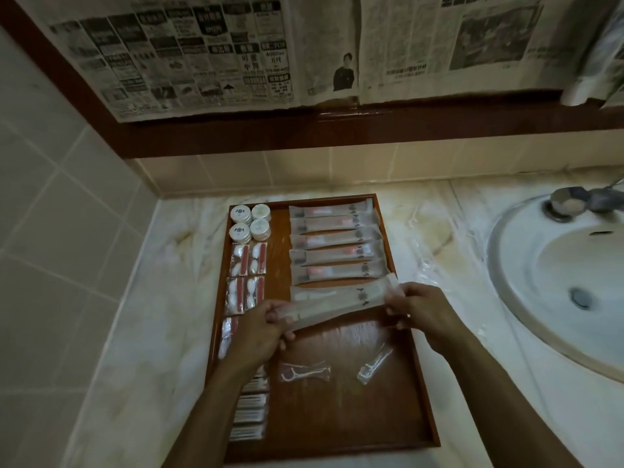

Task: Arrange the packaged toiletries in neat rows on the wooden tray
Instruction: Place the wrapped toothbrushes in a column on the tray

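Tray (pixel 341 413) sat on marble counter (pixel 162 298) beside sink (pixel 547 265). Both hands, left (pixel 260 329) and right (pixel 418 312), pinched one packet (pixel 337 307) by its ends; left forearm hid the packets at the tray's left edge.

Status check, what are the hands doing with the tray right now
Left hand and right hand grip one long sachet by its ends. Held over wooden tray, below the sachet row. Nothing blocking.

Dim, warm light (soft throughout); wide-angle bending at edges.
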